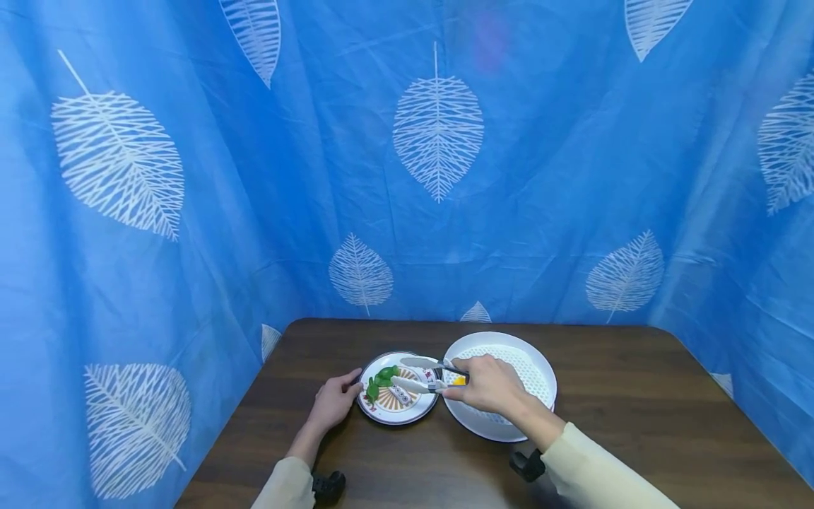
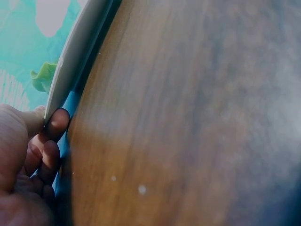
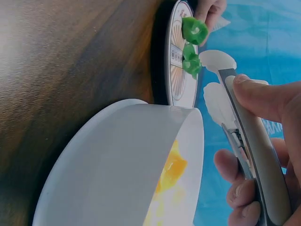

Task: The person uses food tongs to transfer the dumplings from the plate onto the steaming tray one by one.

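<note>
My left hand (image 1: pixel 335 401) pinches the left rim of a round white plate (image 1: pixel 389 420) between thumb and fingers. On this patterned plate lie two curled green pieces, looking like vegetable (image 1: pixel 385 376), their exact kind unclear. My right hand (image 1: pixel 491 384) grips a pair of tongs (image 3: pixel 254 155) by the handles. Two pale, broad tips (image 3: pixel 218 60) stand apart above the plate, with nothing seen between them. Under the right hand is a white basin with a perforated colander insert (image 1: pixel 545 360), and a yellow piece (image 3: pixel 172 167) lies inside it.
The plate and basin stand side by side on a dark brown wooden table (image 1: pixel 610 396). A blue curtain with white leaf prints (image 1: pixel 509 233) surrounds its back and sides. Black wrist straps (image 1: pixel 528 465) are worn below the sleeves.
</note>
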The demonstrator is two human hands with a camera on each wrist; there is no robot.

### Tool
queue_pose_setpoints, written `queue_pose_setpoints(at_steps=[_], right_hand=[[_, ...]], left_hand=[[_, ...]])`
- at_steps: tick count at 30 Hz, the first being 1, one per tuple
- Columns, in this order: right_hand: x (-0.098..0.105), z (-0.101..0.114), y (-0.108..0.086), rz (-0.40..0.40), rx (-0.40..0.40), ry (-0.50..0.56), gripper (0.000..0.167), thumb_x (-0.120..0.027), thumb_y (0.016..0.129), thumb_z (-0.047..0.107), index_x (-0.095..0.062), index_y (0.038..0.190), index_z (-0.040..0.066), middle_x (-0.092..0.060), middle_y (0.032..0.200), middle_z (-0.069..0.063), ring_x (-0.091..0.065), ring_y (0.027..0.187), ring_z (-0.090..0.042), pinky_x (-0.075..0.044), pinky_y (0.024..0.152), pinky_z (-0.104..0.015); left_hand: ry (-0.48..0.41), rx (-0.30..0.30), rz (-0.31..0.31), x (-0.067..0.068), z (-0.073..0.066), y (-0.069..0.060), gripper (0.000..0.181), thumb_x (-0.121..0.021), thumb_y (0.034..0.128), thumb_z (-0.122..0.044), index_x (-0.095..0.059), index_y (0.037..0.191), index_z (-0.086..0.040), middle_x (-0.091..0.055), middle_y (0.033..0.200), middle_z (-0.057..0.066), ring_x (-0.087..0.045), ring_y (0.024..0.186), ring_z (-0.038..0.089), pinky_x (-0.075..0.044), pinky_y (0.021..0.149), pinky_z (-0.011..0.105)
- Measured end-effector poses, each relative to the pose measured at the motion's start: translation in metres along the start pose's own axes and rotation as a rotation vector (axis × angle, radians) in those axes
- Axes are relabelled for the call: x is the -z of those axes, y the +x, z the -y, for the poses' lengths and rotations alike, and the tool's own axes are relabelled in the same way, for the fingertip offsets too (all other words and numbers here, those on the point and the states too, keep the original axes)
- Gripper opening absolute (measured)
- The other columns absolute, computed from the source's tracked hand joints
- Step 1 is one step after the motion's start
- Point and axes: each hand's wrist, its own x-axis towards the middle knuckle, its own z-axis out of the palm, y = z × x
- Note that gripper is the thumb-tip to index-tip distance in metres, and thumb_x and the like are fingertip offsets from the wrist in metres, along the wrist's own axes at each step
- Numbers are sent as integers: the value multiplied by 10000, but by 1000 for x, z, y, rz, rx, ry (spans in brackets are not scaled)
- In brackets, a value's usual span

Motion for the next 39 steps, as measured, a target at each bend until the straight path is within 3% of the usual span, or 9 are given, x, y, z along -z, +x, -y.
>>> queue_pose_setpoints(at_steps=[4, 7, 14, 17, 21, 26, 32, 35, 39], right_hand=[[-6, 1, 6, 7, -3, -14, 560, -817, 771, 584, -756, 1233, 273, -649, 775, 91, -508, 691, -142, -404, 570, -346], [-9, 3, 10, -1, 12, -22, 547, -814, 763, 595, -759, 1203, 275, -680, 798, 65, -535, 703, -149, -429, 570, -370], [-14, 9, 17, 32, 4, -35, 680, -823, 750, 598, -734, 1305, 216, -781, 1079, -26, -616, 820, -156, -501, 650, -385], [-15, 12, 20, 59, -4, -42, 695, -822, 755, 601, -727, 1315, 201, -775, 1112, -33, -616, 841, -159, -500, 660, -380], [-16, 14, 25, 81, -2, -56, 699, -820, 761, 600, -720, 1326, 199, -767, 1161, -43, -627, 878, -163, -508, 671, -384], [-16, 15, 29, 111, 0, -63, 691, -808, 780, 599, -711, 1340, 206, -756, 1219, -54, -633, 913, -170, -518, 690, -391], [-15, 14, 28, 88, 19, -66, 599, -807, 791, 583, -745, 1288, 254, -774, 1096, -8, -600, 818, -155, -482, 641, -378], [-14, 13, 25, 65, 35, -53, 540, -813, 789, 566, -768, 1238, 270, -772, 1003, 9, -579, 765, -148, -465, 613, -370], [-13, 9, 21, 38, 54, -38, 498, -812, 792, 555, -785, 1200, 270, -764, 927, 22, -565, 736, -141, -453, 603, -356]], left_hand=[[-3, -4, 1, -1, -1, -1, 416, -631, 1032, -234, -619, 1440, -159, -705, 1292, 131, -596, 1242, 332, -431, 1056, 622], [-1, -2, 0, -2, -1, -2, 415, -631, 1031, -228, -620, 1439, -157, -708, 1279, 133, -596, 1238, 334, -420, 1060, 640], [-6, -2, 5, -3, 1, -3, 420, -636, 1029, -243, -619, 1440, -157, -654, 1401, 168, -561, 1329, 394, -404, 1086, 660], [-4, -8, 5, -4, 1, -2, 418, -639, 1028, -244, -622, 1437, -155, -684, 1349, 150, -584, 1286, 362, -416, 1074, 652], [-10, -6, 7, -4, 1, -2, 420, -636, 1029, -233, -619, 1440, -151, -725, 1134, 119, -595, 1168, 308, -437, 1035, 608], [-16, 3, 18, -5, 0, -1, 423, -629, 1034, -236, -609, 1449, -160, -718, 1128, 107, -601, 1136, 286, -464, 1002, 555], [-12, -8, 16, -2, 0, -1, 426, -633, 1032, -240, -610, 1448, -155, -661, 921, 29, -591, 1027, 247, -457, 917, 483], [-10, -4, 9, -1, -1, -1, 423, -636, 1030, -237, -614, 1444, -155, -702, 999, 37, -598, 1053, 254, -469, 933, 499], [-18, -3, 4, 0, 1, -2, 418, -631, 1032, -232, -615, 1442, -152, -702, 1308, 140, -614, 1184, 294, -480, 1015, 573]])
